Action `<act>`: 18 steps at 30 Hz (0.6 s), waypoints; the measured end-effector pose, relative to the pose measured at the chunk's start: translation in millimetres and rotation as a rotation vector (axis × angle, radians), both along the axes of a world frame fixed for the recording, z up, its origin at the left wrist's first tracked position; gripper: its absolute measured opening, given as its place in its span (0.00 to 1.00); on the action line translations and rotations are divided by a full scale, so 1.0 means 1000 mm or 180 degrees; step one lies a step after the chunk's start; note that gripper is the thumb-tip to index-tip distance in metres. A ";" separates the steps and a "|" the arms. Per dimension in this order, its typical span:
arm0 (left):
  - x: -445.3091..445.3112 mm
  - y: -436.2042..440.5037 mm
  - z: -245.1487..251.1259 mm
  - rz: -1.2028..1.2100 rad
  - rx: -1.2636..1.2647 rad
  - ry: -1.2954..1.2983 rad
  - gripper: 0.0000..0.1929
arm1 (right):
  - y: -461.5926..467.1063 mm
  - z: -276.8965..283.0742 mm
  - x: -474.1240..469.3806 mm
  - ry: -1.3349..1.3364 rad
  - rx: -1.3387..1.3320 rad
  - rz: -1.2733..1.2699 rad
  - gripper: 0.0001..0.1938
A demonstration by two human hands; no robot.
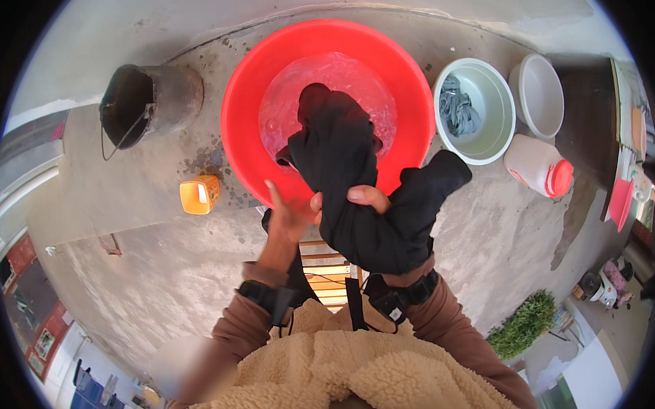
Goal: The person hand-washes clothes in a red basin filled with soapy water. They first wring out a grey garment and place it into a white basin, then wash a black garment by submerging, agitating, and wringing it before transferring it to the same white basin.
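A wet-looking black garment (354, 205) hangs over the near rim of a large red plastic basin (413, 83), its far end above or in the water. My right hand (368, 199) grips the cloth around its middle, thumb and a fingertip showing, while part of the garment drapes over the palm and wrist. Just left of the cloth, my left hand (289, 216) is slightly blurred, with fingers apart and nothing in it, near the basin's lower edge. The water in the basin looks rippled. How deep the garment's far end reaches is hidden by the cloth itself.
At the left, a dark metal bucket (177, 102) lies tipped beside a small orange container (211, 194). To the right are a pale green basin (495, 132) holding gray cloth (459, 109), a whitish basin (545, 98) and a red-capped plastic jug (534, 160). A slatted wooden stool (328, 270) is below me.
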State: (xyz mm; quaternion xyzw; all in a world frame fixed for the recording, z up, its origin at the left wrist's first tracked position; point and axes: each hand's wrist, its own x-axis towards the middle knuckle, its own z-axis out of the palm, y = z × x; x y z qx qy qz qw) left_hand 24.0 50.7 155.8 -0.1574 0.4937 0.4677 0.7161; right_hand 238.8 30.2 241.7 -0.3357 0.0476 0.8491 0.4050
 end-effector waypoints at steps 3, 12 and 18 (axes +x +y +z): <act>0.035 -0.023 -0.011 0.0378 0.0374 -0.1876 0.41 | -0.005 0.009 -0.007 0.0355 -0.0019 -0.0279 0.18; 0.047 0.022 -0.045 0.0674 0.1536 -0.2852 0.35 | -0.003 0.032 -0.016 0.0834 -0.0445 -0.0073 0.27; 0.016 0.051 -0.033 -0.0028 0.1383 -0.2500 0.31 | 0.016 0.021 0.010 0.0004 -0.0043 0.1029 0.27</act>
